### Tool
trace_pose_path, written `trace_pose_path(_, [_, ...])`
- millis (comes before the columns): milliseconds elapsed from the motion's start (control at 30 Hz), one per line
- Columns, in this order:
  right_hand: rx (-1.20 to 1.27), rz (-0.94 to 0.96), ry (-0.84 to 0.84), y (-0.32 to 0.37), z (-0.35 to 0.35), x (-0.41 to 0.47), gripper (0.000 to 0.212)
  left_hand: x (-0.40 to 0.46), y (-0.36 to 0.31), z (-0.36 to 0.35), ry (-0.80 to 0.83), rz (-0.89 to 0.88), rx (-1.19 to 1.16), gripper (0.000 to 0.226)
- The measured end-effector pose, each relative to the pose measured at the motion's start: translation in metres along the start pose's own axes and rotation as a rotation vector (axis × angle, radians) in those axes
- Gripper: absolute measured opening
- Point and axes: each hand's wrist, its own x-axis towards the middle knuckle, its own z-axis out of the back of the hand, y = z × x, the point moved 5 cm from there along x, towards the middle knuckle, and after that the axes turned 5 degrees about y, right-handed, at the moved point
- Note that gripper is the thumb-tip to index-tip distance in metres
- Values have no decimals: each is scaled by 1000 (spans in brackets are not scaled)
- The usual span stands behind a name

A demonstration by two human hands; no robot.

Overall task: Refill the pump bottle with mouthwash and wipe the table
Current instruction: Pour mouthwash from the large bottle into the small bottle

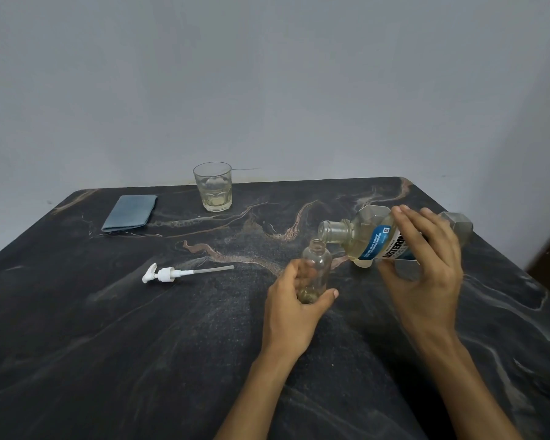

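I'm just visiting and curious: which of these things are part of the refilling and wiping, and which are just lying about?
In use: small clear bottle in left hand; Listerine bottle tilted in right hand; white pump head; folded blue cloth.
Lying about: drinking glass.

Home: marble-look table (108,312), plain wall (267,74).

The small clear pump bottle (315,271) stands uncapped, a little pale liquid at its bottom. At its 2 o'clock the mouthwash bottle (372,239) tilts, open mouth just over its neck. At 9 o'clock lies the white pump head (165,274); at 10 o'clock, the folded blue cloth (129,212) on the dark table (108,344).
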Motion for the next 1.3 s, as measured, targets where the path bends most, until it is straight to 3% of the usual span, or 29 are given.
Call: trace_pose_path(1300, [-3,5,-19,2,1,0,85,-2,-1,0,9,7,-16,40])
